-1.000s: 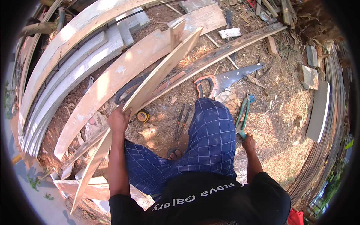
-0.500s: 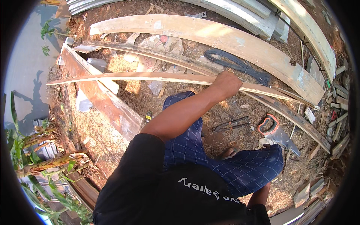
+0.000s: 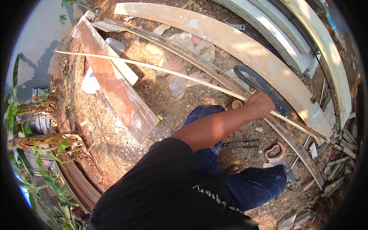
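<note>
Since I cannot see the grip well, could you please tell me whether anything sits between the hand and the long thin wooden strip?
Nothing visible does: the left hand is already closed on the long thin pale wooden strip.

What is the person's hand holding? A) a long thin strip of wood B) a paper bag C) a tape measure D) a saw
A: the left hand is closed around the long thin wood strip, while the saw lies untouched on the ground.
</note>
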Demonstrator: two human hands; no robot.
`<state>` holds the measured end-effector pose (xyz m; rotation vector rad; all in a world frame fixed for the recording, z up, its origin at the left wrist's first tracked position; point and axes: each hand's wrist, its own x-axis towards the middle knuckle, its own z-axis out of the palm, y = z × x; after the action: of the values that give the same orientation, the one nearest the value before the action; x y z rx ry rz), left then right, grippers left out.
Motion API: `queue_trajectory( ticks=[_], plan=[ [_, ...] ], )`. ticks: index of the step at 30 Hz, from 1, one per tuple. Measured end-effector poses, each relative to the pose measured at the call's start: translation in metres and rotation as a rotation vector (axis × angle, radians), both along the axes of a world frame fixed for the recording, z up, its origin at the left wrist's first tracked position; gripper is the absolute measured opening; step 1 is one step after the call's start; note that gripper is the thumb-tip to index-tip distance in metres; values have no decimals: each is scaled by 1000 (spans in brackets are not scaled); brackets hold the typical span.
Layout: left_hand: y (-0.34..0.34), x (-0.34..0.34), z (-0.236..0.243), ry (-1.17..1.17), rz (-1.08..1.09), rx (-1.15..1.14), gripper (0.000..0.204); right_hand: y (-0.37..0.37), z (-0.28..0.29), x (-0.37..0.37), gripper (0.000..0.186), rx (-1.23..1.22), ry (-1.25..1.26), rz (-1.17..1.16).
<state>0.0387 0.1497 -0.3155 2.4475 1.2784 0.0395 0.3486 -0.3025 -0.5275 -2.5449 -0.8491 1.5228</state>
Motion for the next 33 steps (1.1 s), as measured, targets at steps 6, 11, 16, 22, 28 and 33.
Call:
queue_trajectory(
  ticks=[6, 11, 16, 22, 28, 33],
  plan=[
    [-30, -7, -4, 91, -73, -79, 32, -29, 37, -37, 34, -50, -20, -120],
    [-48, 3, -9, 156, -131, -52, 46, -41, 41, -69, 34, -70, 27, -202],
    [-56, 3, -6, 232, -144, -109, 49, 45, 48, -47, 33, 142, 57, -187],
    [-67, 1, -18, 208, -166, -52, 72, 145, 85, 1, 33, 407, 72, -170],
    [-75, 1, -5, 287, -206, -23, 67, 65, 72, 23, 33, 363, -95, -188],
    [-72, 6, -25, 445, -311, 185, 70, 4, 40, 10, 33, 189, -480, -347]
  ],
)
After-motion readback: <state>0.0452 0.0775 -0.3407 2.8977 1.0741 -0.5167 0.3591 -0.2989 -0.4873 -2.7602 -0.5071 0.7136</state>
